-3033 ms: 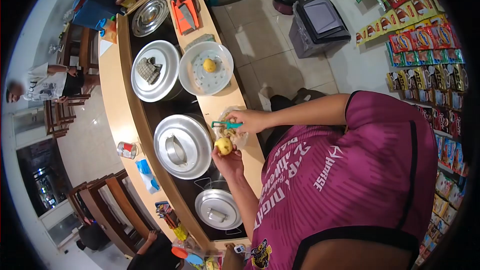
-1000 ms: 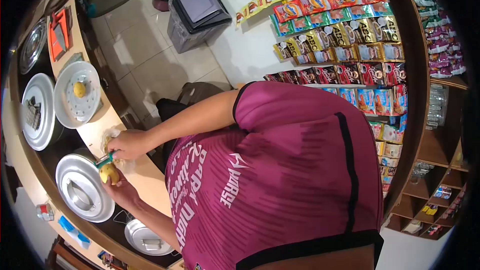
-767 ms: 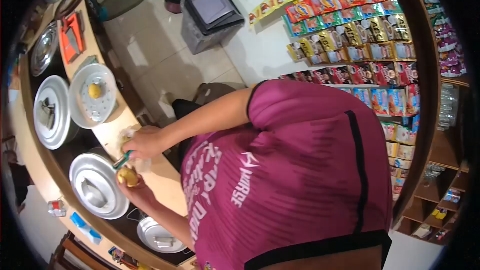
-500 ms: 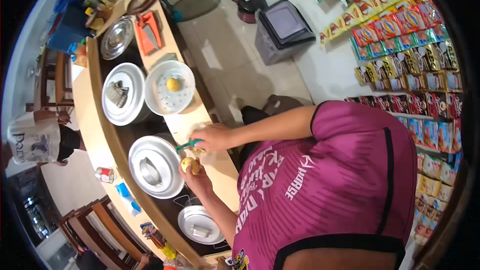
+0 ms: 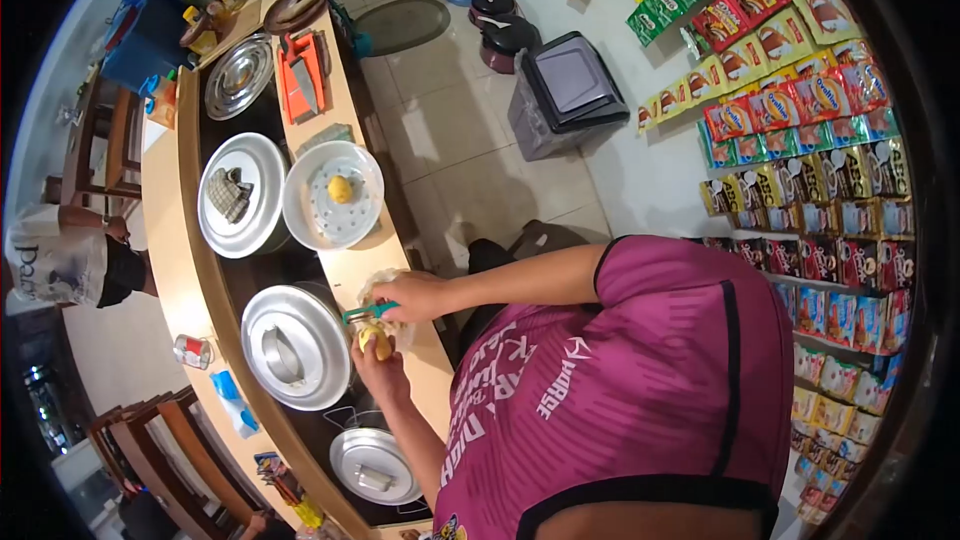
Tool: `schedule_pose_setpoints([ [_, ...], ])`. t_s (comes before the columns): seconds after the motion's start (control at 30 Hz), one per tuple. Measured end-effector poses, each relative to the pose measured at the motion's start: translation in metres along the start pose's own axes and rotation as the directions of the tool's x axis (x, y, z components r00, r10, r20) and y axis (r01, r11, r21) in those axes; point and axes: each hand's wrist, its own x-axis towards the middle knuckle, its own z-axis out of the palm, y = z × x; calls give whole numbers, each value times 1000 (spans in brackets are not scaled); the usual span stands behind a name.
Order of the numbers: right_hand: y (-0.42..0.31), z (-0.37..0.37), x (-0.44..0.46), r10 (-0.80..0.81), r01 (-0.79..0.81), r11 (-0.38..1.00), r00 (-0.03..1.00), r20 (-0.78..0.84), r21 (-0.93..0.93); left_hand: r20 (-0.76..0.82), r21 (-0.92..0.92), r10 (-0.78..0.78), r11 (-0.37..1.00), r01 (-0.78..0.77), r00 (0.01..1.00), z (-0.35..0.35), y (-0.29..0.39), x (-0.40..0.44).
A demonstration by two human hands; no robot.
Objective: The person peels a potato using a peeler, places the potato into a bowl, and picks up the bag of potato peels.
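Observation:
My left hand (image 5: 383, 377) is closed around a yellow, partly peeled potato (image 5: 374, 343), holding it over the counter edge. Just above it, my right hand (image 5: 418, 297) grips a green-handled peeler (image 5: 368, 313), whose head is at the top of the potato. Under my right hand is a crumpled clear plastic bag (image 5: 377, 286), mostly covered; its contents are hard to make out. Close by stands a white plastic bowl (image 5: 297, 215) with one peeled yellow potato (image 5: 340, 189) inside.
Lidded metal pots (image 5: 262, 365) are set into the wooden counter (image 5: 178, 240). A knife (image 5: 303, 78) lies on a red tray (image 5: 318, 48). Another person (image 5: 75, 260) is across the counter. A grey bin (image 5: 568, 90) stands behind; sachet strips (image 5: 800, 120) hang on the wall.
The peeler and the potato have come together; before, a small gap showed between them. The potato is tilted differently in my left hand. The whole view has shifted slightly.

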Motion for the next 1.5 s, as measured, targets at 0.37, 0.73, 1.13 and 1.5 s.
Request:
schedule_pose_setpoints([
  [0.37, -2, -5, 13, 3, -4, 1000, 1000, -8, -18, 53, -156, -63, 985, 71, 997, 4, 0, 15],
  [0.73, 11, -1, 17, -79, 79, 996, 997, -1, -35, -67, -208, -1, 978, -13, 998, -2, -9, 22],
  [1.13, -6, -8, 46, -145, 144, 989, 971, 188, 18, -202, -350, 7, 933, -79, 979, 3, 2, -17],
  [1.5, 28, -37, 97, -137, 186, 982, 823, 551, -33, -156, -745, 3, 656, -119, 988, 15, -10, -1],
])
